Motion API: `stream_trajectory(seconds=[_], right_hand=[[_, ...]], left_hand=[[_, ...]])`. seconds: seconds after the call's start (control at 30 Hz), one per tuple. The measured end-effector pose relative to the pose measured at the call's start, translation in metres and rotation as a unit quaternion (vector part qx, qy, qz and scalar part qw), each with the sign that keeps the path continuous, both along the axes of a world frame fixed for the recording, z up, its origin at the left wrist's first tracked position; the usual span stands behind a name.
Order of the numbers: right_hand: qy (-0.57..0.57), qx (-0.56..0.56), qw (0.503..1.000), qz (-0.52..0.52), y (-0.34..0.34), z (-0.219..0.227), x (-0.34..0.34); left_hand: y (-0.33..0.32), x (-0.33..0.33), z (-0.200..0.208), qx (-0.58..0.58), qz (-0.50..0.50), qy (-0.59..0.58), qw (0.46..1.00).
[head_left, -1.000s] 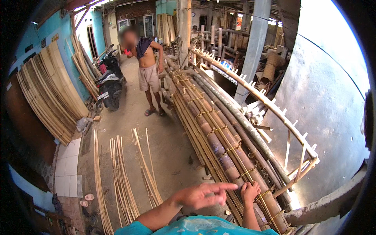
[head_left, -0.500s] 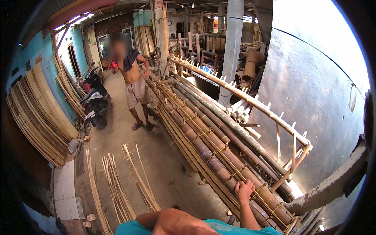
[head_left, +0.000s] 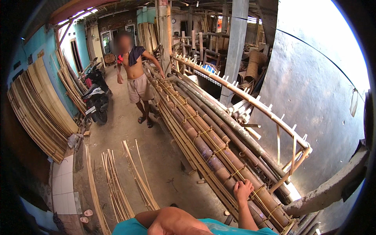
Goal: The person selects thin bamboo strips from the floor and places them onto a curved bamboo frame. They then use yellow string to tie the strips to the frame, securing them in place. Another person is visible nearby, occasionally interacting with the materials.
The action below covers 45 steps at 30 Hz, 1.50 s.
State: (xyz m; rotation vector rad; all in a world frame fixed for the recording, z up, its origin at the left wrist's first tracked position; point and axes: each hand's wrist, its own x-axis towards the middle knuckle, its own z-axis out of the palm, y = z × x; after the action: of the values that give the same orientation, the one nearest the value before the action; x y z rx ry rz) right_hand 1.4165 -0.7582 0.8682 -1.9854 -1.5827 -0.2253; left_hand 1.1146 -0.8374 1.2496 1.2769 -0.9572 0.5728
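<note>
Rightward, right hand (head_left: 243, 190) rests on bamboo bundle (head_left: 203, 143) edge.

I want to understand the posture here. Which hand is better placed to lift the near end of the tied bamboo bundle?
Likely the right hand: it rests on the tied bamboo bundle. The left arm is bent against the chest, away from the bundle, and its hand is hidden.

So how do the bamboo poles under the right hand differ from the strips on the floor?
The bamboo poles are thick, round and brown, lashed side by side with yellow ties and raised off the ground; the right hand rests on them. The bamboo strips are thin, flat and pale, lying loose on the concrete floor in a few fanned bundles. Both run lengthwise down the yard.
</note>
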Motion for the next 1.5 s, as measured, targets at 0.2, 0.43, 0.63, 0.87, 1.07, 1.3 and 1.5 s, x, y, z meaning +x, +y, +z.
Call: stream_trajectory(seconds=[0.2, 0.43, 0.63, 0.87, 1.07, 1.3, 1.5], right_hand=[[-0.015, 0.018, 1.000, -0.004, -0.002, -0.002, 0.002], [-0.009, 0.025, 1.000, -0.005, -0.001, -0.004, 0.002], [-0.002, 0.032, 0.999, 0.003, -0.001, -0.002, 0.003], [-0.004, 0.042, 0.999, 0.007, -0.001, -0.005, 0.007], [-0.001, 0.021, 1.000, -0.001, -0.001, -0.004, 0.007], [0.005, 0.031, 1.000, 0.001, -0.001, -0.001, 0.007], [0.014, 0.030, 0.999, 0.013, -0.001, 0.004, 0.003]], left_hand=[[-0.007, 0.009, -0.002, -0.041, -0.069, 0.011, 0.997], [-0.011, 0.024, -0.009, -0.105, -0.133, 0.003, 0.986], [-0.008, 0.033, -0.022, -0.102, -0.176, 0.005, 0.979], [0.006, 0.050, -0.026, -0.073, -0.176, -0.011, 0.982], [0.011, 0.063, -0.032, -0.053, -0.190, -0.031, 0.980], [0.002, 0.068, -0.023, -0.065, -0.164, -0.008, 0.984], [-0.012, 0.069, -0.039, -0.106, -0.210, 0.020, 0.972]])
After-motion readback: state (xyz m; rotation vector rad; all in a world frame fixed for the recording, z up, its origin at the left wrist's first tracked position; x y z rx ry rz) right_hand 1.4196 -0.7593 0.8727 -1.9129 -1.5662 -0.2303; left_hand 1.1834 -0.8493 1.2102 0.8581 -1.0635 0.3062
